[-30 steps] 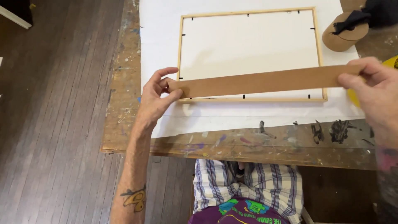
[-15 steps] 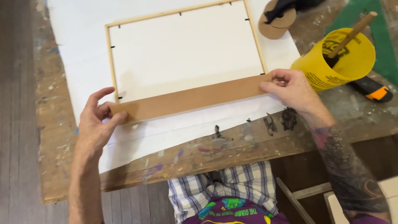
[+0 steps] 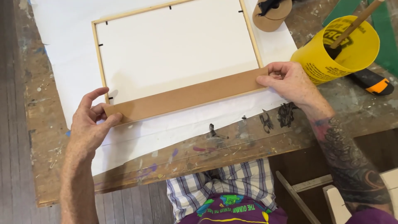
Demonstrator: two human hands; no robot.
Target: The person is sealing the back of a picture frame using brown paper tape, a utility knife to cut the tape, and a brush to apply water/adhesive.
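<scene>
A long brown paper tape strip (image 3: 186, 96) lies stretched along the near edge of a light wooden picture frame (image 3: 98, 54), which lies face down with its white backing (image 3: 178, 45) up. My left hand (image 3: 89, 124) pinches the strip's left end at the frame's near left corner. My right hand (image 3: 290, 81) holds the strip's right end at the near right corner. Both hands rest on the white paper sheet (image 3: 174, 128) under the frame.
A yellow plastic cup (image 3: 331, 54) with a wooden stick in it stands right of the frame. A brown tape roll (image 3: 271, 16) sits at the back. An orange and black tool (image 3: 373, 83) lies behind the cup. The paint-stained wooden table (image 3: 232, 145) ends close to my body.
My view has shifted, so the frame and strip sit more centred and the yellow cup has come into sight. Both hands still hold the strip's ends along the frame's near edge.
</scene>
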